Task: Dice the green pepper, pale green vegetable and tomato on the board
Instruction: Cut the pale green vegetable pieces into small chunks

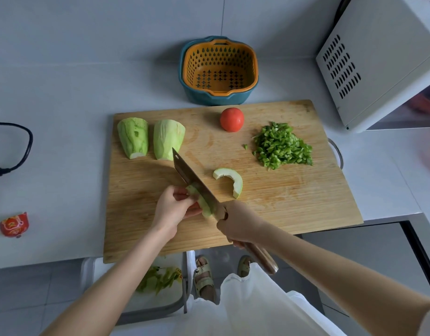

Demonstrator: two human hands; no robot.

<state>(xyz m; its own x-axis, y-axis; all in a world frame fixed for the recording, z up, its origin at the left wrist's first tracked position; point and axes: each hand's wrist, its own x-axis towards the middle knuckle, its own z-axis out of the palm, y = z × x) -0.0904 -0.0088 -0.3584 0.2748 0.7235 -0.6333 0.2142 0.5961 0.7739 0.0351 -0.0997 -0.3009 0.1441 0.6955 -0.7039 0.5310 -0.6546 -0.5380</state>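
Gripping, left: the left-hand grip (172, 209) is closed on a curved pale green vegetable strip (202, 204), fingers and thumb pinching it from the left at the near middle of the board.
Right-hand grip: the right-hand grip (238, 224) is closed round the wooden handle of a broad steel cleaver (192, 174), whose blade points away to the left and lies against the strip.
Strip handling: judged light and firm, with a moist cut face likely to slip. It is narrow, so fingertips belong on the skin side, curled back from the edge.
Loose slice: a crescent-shaped pale green slice (229, 181) lies flat just right of the blade, not touching it.
Remaining stock: two large peeled pale green vegetable pieces (134, 138) (169, 139) sit side by side at the far left of the board. They are judged heavier and rounded, steadier with a flat cut face down.
Tomato: a whole round red tomato (232, 119) lies at the far middle, uncut. Judged smooth-skinned, soft inside and liable to roll, so hold it over the top.
Pepper: a heap of diced green pepper (281, 146) lies at the far right and appears finished.
Board: the rectangular wooden chopping board (294, 202) rests on the pale tabletop (51, 166), its near edge overhanging.
Beyond: an orange perforated colander in a teal bowl (220, 69) stands behind the board.
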